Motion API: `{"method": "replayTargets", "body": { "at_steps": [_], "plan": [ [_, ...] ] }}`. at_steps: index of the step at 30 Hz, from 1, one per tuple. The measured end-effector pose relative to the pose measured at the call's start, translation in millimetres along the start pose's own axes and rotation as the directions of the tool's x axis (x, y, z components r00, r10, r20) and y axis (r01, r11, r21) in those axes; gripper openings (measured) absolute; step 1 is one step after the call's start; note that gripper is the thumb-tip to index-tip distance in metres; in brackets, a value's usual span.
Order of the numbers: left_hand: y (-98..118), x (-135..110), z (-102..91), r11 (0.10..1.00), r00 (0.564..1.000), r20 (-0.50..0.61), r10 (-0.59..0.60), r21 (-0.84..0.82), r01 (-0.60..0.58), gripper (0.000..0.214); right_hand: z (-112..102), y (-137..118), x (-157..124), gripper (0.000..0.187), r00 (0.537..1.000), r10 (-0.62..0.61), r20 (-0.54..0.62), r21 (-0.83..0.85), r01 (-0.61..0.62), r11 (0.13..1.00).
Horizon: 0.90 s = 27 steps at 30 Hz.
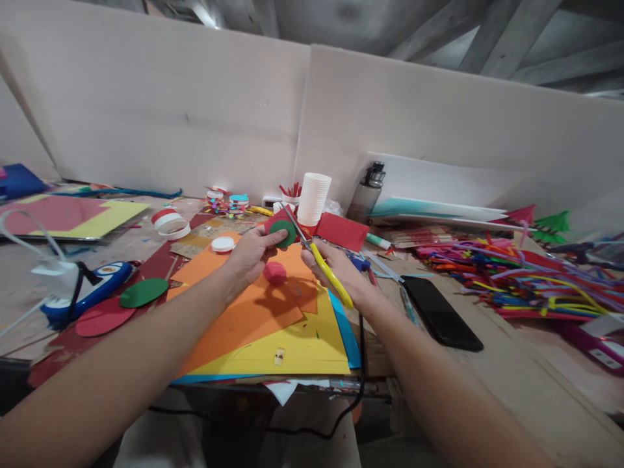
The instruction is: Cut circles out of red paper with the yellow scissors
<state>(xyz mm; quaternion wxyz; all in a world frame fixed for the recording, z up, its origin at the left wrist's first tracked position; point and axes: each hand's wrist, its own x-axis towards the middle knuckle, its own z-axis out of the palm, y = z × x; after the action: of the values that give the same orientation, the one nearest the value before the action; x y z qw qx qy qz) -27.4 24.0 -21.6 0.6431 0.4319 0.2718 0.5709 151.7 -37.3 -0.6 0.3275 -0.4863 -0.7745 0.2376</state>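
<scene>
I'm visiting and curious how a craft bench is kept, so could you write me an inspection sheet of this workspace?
Surface: table, bearing an orange sheet, a yellow sheet and blue paper.
Job's things: green disc; yellow-handled scissors.
Clutter: heaped pipe cleaners and a phone at right; stacked cups at the back.
Hands: left hand pinches the disc; right hand holds the scissors, blades close to the disc; contact cannot be told.
Cables: black cable hanging at the front edge; white cord at left.
Surroundings: pale panels behind; beams overhead.

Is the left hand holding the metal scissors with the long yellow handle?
No, the right hand holds the yellow-handled metal scissors, while the left hand pinches a round green paper-like piece.
</scene>
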Motion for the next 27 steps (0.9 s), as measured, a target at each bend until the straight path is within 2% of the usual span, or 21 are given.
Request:
{"method": "replayTargets", "body": {
  "at_steps": [6, 11, 27],
  "plan": [
    [5.7, 2.0, -3.5, 0.997, 0.999, 0.019, -0.038, 0.070, 0.036, 0.034, -3.7, -3.3, -0.1, 0.037, 0.999, -0.029, -0.023, -0.062, 0.027, 0.998],
    [7.4, 1.2, -3.2, 0.995, 0.999, 0.026, -0.034, 0.094, 0.031, 0.035, -4.8, -3.9, 0.1, 0.036, 0.999, -0.030, 0.012, -0.046, 0.031, 0.998],
    [10.3, 1.3, -3.7, 0.989, 0.999, 0.032, -0.041, 0.145, 0.036, 0.038, -6.8, -7.9, -2.2, 0.039, 0.999, -0.036, -0.005, -0.076, 0.036, 0.996]
  ]
}}
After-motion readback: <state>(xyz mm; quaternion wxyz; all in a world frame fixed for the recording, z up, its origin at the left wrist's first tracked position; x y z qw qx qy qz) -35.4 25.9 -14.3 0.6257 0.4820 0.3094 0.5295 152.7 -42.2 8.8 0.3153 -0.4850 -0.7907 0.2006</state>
